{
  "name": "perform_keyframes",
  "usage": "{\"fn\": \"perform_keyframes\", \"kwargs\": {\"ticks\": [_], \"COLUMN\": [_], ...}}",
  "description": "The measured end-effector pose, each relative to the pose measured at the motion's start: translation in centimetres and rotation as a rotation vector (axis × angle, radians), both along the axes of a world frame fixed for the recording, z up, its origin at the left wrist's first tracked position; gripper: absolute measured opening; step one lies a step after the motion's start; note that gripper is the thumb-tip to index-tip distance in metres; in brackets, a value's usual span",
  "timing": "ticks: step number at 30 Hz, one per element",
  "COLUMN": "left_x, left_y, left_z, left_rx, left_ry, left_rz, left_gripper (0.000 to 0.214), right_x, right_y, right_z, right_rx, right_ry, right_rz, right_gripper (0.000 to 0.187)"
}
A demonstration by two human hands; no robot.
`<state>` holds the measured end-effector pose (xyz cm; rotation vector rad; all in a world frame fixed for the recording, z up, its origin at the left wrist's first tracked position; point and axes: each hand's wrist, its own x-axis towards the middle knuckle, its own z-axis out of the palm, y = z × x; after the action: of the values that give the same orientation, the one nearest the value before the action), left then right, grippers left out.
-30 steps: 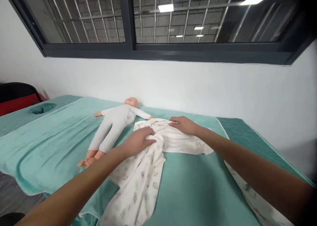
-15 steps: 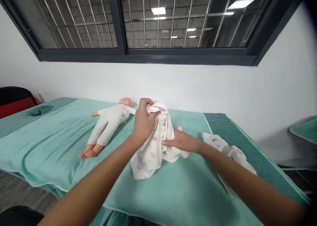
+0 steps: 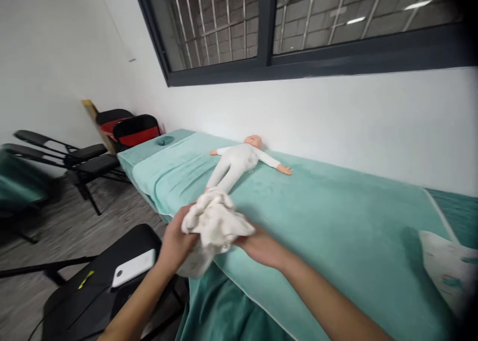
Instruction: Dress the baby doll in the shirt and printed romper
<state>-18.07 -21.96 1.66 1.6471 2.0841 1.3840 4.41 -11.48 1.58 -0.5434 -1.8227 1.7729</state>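
A bunched white baby garment (image 3: 218, 219) hangs between my two hands above the front edge of the bed; motion blurs it, and its exact cut is hidden in the folds. My left hand (image 3: 178, 239) is closed round its left side. At the lower right of the bundle, my right hand (image 3: 259, 245) grips the cloth, with its fingertips partly hidden. Beyond the bundle lies a baby doll (image 3: 239, 159) in a white suit, on its back with both arms spread; the cloth covers its feet.
Green covers spread over the bed (image 3: 317, 221) by the wall. Another white printed cloth item (image 3: 444, 266) lies at the right edge. A black chair (image 3: 70, 296) at lower left bears a white phone-like device (image 3: 133, 268). Folding chairs (image 3: 93, 167) stand further left.
My view has turned left, bringing the chairs in. Both hands have carried the garment left and toward me, to the bed's front edge, and it is more bunched now. The doll stays put.
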Motion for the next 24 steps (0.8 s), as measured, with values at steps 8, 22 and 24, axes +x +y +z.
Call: {"fn": "perform_keyframes", "kwargs": {"ticks": [8,22,24], "left_x": [-13.4,-9.0,-10.1], "left_y": [-13.9,-15.7,-15.0], "left_z": [-10.1,-23.9,-23.7], "left_rx": [-0.303,-0.774,-0.756], "left_ry": [0.494,0.885,0.883], "left_rz": [0.747,0.573,0.596], "left_gripper": [0.05,0.052,0.052], "right_x": [3.4,7.1,7.1], "right_y": [-1.9,-2.6,-2.6], "right_z": [-5.5,-5.3,-5.4], "right_rx": [-0.146,-0.343,-0.338], "right_ry": [-0.184,-0.022,-0.009], "right_rz": [0.036,-0.049,-0.053], "right_gripper": [0.04,0.03,0.029]}}
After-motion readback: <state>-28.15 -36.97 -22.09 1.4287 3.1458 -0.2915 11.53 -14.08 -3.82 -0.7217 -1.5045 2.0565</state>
